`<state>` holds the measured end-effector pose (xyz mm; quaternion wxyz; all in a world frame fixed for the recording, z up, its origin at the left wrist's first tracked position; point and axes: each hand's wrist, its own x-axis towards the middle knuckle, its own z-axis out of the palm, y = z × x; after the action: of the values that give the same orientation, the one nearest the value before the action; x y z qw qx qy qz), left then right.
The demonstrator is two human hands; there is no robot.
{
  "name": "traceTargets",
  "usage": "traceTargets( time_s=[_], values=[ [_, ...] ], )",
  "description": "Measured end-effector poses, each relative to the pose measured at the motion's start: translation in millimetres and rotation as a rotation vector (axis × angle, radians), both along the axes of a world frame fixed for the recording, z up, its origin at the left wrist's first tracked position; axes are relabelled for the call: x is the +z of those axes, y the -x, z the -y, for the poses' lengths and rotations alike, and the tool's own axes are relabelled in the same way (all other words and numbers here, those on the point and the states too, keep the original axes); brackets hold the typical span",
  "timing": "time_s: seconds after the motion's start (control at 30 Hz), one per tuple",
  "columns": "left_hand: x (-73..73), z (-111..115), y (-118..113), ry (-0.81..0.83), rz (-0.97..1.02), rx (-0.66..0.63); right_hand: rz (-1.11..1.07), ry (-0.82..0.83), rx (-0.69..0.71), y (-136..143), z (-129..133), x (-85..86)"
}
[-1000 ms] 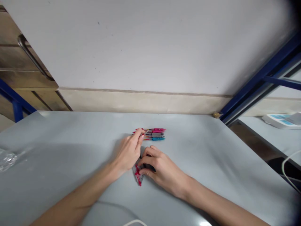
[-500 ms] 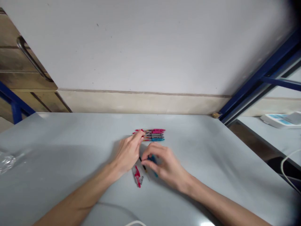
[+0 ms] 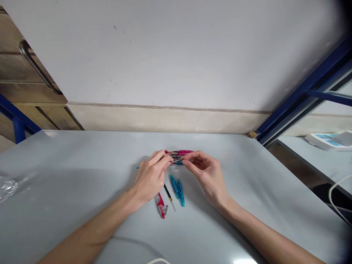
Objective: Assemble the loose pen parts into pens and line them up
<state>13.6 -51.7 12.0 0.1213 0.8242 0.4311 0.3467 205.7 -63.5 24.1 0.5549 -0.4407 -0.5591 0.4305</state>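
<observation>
My left hand (image 3: 151, 174) is closed, fingertips pinching a thin silvery pen part (image 3: 176, 160). At its other end my right hand (image 3: 207, 174) pinches with thumb and fingers, closed on the same line; whether this is one piece or two meeting cannot be made out. A small blue tip (image 3: 137, 167) shows left of my left hand. Behind the fingers lies a row of pens, with a pink pen (image 3: 185, 151) at the back. Between my forearms are two blue pen barrel parts (image 3: 177, 190), a black ink refill (image 3: 168, 192) and a clear-and-red pen part (image 3: 160, 206).
A small grey piece (image 3: 165, 209) lies beside the red part. Crumpled clear plastic (image 3: 7, 189) is at the table's left edge. A white cable (image 3: 158, 260) crosses the front edge. Blue frame posts (image 3: 297, 95) rise at the right, near a white device (image 3: 327, 141).
My right hand has left the blue barrel parts, moved up beside my left fingertips and now pinches the thin piece there. Both blue parts are in plain view.
</observation>
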Motion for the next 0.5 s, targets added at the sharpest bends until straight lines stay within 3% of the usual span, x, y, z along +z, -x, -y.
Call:
traceTargets(
  time_s=[0.5],
  values=[
    [2.8, 1.5, -1.2, 0.063, -0.009, -0.015, 0.043, 0.03, 0.003, -0.7, -0.2, 1.7]
  ],
)
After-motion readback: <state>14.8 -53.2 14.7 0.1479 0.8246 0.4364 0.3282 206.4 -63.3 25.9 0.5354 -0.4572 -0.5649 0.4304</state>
